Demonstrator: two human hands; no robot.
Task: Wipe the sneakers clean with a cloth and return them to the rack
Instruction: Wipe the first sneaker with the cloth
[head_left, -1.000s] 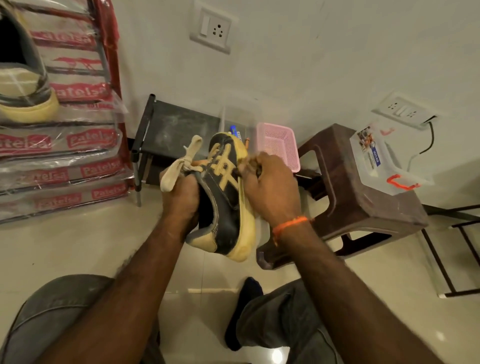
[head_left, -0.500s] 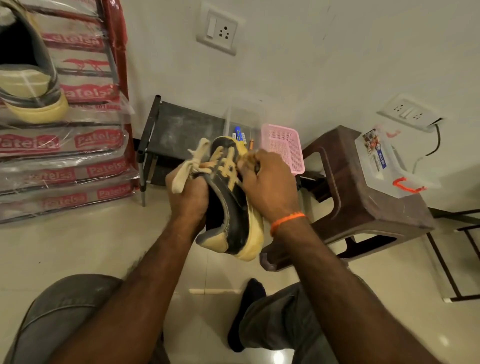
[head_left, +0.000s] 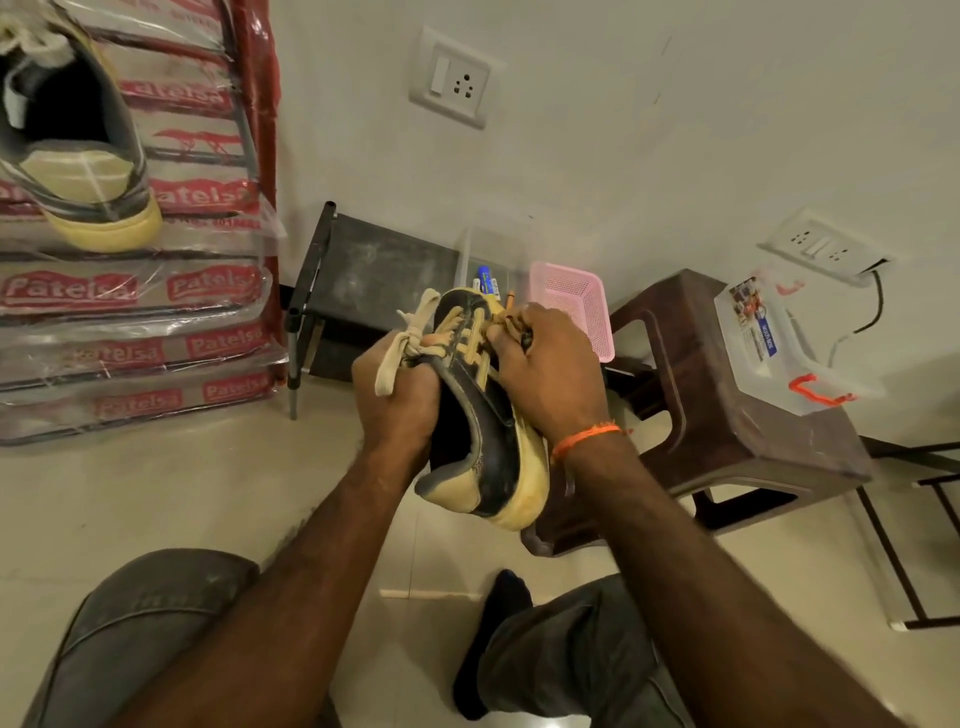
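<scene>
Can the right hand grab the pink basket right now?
Probably not yet. The right hand is curled on the sneaker it is working on. The pink basket sits just behind it, nothing between, so letting go should free it.

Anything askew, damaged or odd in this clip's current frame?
Mostly wear: the held sneaker has a scuffed heel and a yellowed sole. The other sneaker sits tilted on the plastic-wrapped rack. No wiping cloth is clearly visible in either hand.

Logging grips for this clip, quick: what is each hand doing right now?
Left hand: grips the sneaker at its lace side.
Right hand: fingers curled against the sneaker's side near the toe; what they pinch cannot be told.
</scene>
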